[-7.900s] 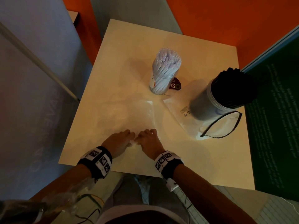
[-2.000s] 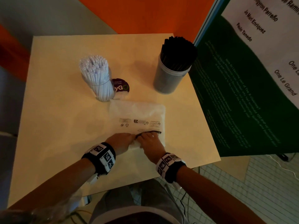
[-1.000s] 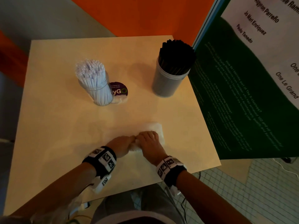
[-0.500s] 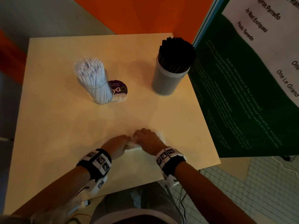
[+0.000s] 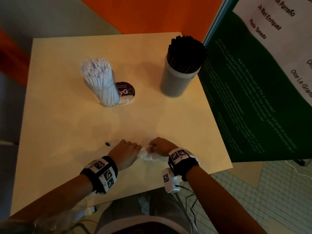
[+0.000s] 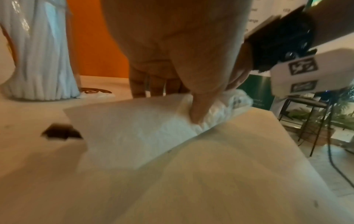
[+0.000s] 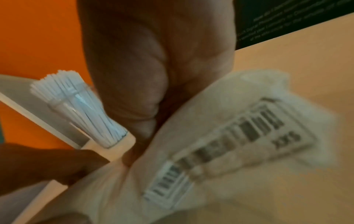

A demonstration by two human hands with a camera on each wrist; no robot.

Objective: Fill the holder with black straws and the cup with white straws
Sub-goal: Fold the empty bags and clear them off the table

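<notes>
Black straws (image 5: 186,53) filling holder (image 5: 177,83), white straws (image 5: 98,76) filling cup (image 5: 108,97); empty plastic bag (image 5: 148,155), flat a moment ago, now crumpled, pinched by left hand (image 5: 125,152) and right hand (image 5: 160,146); only tidying left.

A round purple sticker (image 5: 125,91) on the bench (image 5: 67,132) shows the letters "yGO", with small words above that read "keep our"; the rest is too small. The white part of the big poster (image 5: 278,31) shows names: "Jo Mari Enriquez", "Paulo Tanedo" and "One Le Gran". The green part has tiny white words, too blurred to read. A barcode label (image 7: 220,151) sits on the crumpled plastic bag (image 7: 239,94); its numbers are blurred
</notes>
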